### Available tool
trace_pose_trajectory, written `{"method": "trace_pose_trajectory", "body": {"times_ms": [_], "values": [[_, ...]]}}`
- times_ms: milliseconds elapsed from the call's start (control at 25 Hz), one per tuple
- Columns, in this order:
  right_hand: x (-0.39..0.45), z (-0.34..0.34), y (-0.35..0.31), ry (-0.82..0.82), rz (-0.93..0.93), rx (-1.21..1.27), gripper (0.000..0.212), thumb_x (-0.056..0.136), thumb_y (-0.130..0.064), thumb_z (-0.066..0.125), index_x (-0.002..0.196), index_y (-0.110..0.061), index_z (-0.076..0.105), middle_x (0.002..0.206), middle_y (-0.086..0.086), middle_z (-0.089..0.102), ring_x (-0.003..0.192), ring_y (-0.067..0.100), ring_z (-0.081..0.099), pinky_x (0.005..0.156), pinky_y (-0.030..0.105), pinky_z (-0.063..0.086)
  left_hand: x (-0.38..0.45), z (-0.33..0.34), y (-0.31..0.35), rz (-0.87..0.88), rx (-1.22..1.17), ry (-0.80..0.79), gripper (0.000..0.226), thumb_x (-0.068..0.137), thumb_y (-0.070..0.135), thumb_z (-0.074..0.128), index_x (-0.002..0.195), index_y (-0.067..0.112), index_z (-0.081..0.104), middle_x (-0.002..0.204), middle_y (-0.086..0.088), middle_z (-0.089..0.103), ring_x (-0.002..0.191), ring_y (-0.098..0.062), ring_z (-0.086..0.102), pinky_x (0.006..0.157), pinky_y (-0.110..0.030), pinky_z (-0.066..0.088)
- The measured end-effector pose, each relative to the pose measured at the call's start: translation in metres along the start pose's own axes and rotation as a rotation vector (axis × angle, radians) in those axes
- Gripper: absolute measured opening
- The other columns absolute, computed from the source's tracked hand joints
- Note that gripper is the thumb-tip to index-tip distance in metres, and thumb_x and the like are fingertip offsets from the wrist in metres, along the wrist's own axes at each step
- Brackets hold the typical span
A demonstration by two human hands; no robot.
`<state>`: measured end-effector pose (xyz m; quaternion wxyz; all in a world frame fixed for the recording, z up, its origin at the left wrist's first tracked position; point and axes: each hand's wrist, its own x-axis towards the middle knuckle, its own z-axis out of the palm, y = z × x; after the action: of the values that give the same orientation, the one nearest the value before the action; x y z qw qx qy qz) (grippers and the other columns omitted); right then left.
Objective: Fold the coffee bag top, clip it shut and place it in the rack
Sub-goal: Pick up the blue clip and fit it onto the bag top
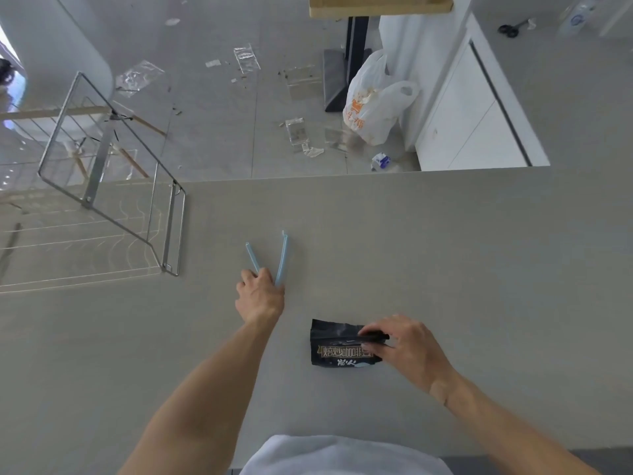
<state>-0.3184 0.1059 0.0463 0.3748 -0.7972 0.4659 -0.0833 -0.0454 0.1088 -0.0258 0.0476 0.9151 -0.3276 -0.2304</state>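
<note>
A small black coffee bag [337, 347] with gold lettering lies flat on the grey table [445, 252], near the front. My right hand [404, 344] pinches its folded top edge at the bag's right side. A light blue sealing clip [282, 258] lies spread in a V further back, left of the bag. My left hand [260, 296] grips the clip at its hinged end, both arms of the clip pointing away from me. The wire rack [102, 214] stands at the table's left side, with a tall wire frame rising from it.
Beyond the table's far edge is a tiled floor littered with clear plastic wrappers and a white plastic bag [373, 101]. A white counter with scissors [510, 28] runs along the right.
</note>
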Motion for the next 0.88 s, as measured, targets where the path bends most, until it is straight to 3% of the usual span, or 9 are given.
{"method": "trace_pose_trajectory", "body": {"times_ms": [200,400,520,600,720,880], "values": [[-0.003,0.0,0.002,0.007,-0.02,0.032,0.019,0.075,-0.021,0.079,0.091,-0.03,0.074,0.089,-0.013,0.074,0.087,0.01,0.061,0.078,0.033,0.051,-0.007,-0.004,-0.012,0.002,-0.099,0.007,0.013,0.092,0.029,0.055,0.094,0.017,0.062,0.101,-0.004,0.048,0.081,-0.025,0.057,0.07,-0.039,0.053],[-0.005,0.002,0.005,0.014,-0.011,0.053,0.018,0.075,-0.024,0.079,0.09,-0.033,0.073,0.086,-0.017,0.072,0.085,0.005,0.058,0.076,0.021,0.046,-0.038,-0.015,-0.042,0.114,-0.629,0.015,0.002,0.088,0.024,0.07,0.086,0.023,0.069,0.092,-0.01,0.066,0.071,-0.022,0.065,0.064,-0.036,0.057],[-0.008,0.005,0.009,0.034,0.031,0.116,0.018,0.075,-0.024,0.079,0.088,-0.035,0.073,0.082,-0.023,0.067,0.085,0.004,0.058,0.076,0.017,0.045,-0.069,-0.026,-0.056,0.215,-0.906,-0.118,0.025,0.082,0.011,0.076,0.077,0.035,0.073,0.081,0.002,0.076,0.071,-0.014,0.069,0.057,-0.023,0.057],[-0.009,0.007,0.011,0.038,0.075,0.178,0.017,0.075,-0.025,0.078,0.088,-0.036,0.073,0.086,-0.019,0.07,0.089,0.005,0.06,0.079,0.025,0.05,-0.087,-0.029,-0.067,0.358,-0.937,-0.144,0.029,0.078,0.002,0.077,0.076,0.031,0.075,0.092,0.009,0.077,0.075,-0.013,0.07,0.061,-0.022,0.056],[-0.01,0.009,0.013,0.049,0.078,0.201,0.018,0.075,-0.026,0.078,0.089,-0.037,0.074,0.089,-0.015,0.071,0.09,0.009,0.062,0.081,0.032,0.053,-0.108,-0.032,-0.081,0.594,-0.843,-0.128,0.016,0.075,0.012,0.077,0.082,0.026,0.075,0.101,0.009,0.074,0.082,-0.014,0.071,0.068,-0.019,0.056],[-0.011,0.008,0.014,0.049,0.064,0.199,0.028,0.074,-0.024,0.08,0.083,-0.049,0.07,0.086,-0.019,0.07,0.088,0.004,0.062,0.079,0.026,0.053,-0.111,-0.029,-0.08,0.72,-0.656,-0.077,0.024,0.077,0.002,0.078,0.083,0.025,0.075,0.101,0.012,0.074,0.079,-0.012,0.07,0.063,-0.019,0.055]]}}
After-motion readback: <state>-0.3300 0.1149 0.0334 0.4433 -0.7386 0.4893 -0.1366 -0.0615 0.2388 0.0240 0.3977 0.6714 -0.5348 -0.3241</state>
